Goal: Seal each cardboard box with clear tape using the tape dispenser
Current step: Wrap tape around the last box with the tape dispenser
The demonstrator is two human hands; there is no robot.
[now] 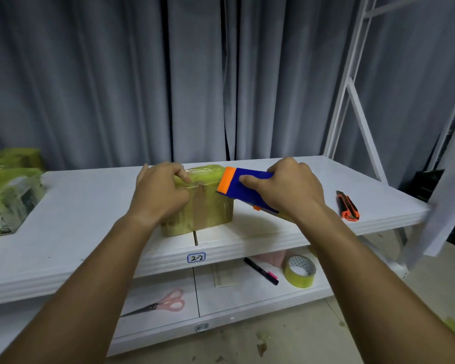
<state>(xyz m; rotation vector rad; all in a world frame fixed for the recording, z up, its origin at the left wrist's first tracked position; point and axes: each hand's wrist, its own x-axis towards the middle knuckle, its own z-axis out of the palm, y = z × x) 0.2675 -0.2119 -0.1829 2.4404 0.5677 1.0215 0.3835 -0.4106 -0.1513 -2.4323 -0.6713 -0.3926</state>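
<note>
Curtain (116, 74) behind white shelf (90, 206). Taped boxes (8, 190) stacked at left end. Box (208, 206) mid-shelf, left hand (160, 193) gripping its top left edge. Right hand (292, 190) clenched round dispenser (247, 187), orange end on box top. Knife (348, 206) right of it. Lower shelf: scissors (166, 303), tape roll (300, 270), marker (260, 270). Label (196, 258) reads "2-2".

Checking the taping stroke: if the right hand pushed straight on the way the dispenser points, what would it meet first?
Probably the left hand, gripping the taped cardboard box at its far-left top; the tape dispenser already rests there.
</note>
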